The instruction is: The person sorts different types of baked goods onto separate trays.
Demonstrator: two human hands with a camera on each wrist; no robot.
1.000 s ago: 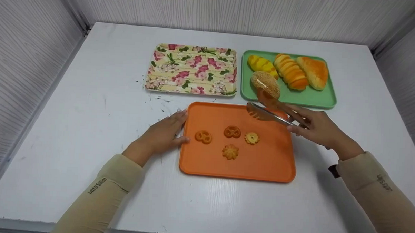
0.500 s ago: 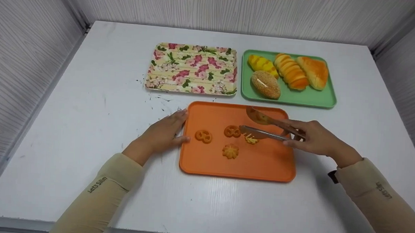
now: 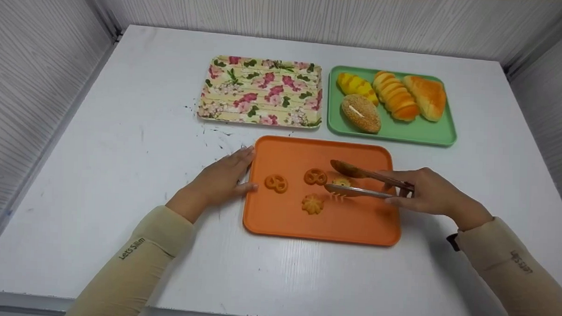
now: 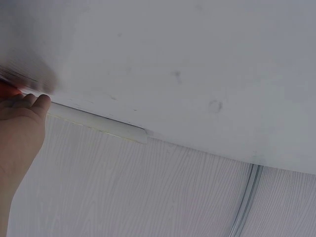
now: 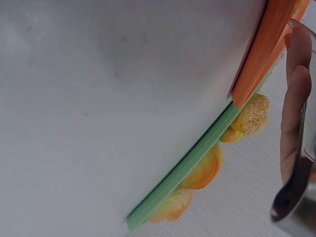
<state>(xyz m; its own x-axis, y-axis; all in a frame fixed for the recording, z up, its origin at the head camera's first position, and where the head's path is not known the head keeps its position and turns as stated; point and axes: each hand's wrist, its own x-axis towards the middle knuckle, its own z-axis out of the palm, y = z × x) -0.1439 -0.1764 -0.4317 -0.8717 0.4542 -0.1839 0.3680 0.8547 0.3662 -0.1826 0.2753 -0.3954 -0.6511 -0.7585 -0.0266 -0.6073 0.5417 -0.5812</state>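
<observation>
My right hand [image 3: 422,191] grips metal tongs [image 3: 359,192] over the right part of the orange tray [image 3: 278,228]. The tongs' two arms stand apart, one on either side of a small yellow cookie [image 3: 342,182], which they partly cover. Left of their tips lies a pretzel-shaped cookie [image 3: 316,177]. A flower-shaped cookie [image 3: 312,204] sits nearer the front, and a second pretzel-shaped cookie [image 3: 276,183] is at the left. My left hand [image 3: 219,181] rests with extended fingers against the tray's left edge. In the right wrist view, my curled fingers [image 5: 298,89] lie along the tongs' metal.
Behind the orange tray stand a floral tray [image 3: 260,92] and, to its right, a green tray [image 3: 417,134]. The green one bears a sesame bun [image 3: 361,113], a yellow bread [image 3: 357,87], a ridged roll [image 3: 395,96] and a triangular bread [image 3: 425,97]. Panel walls [image 3: 304,14] enclose the white table.
My right hand has brought the tongs from near the sesame bun down and toward me, to the small yellow cookie. My left hand stays at the orange tray's edge.
</observation>
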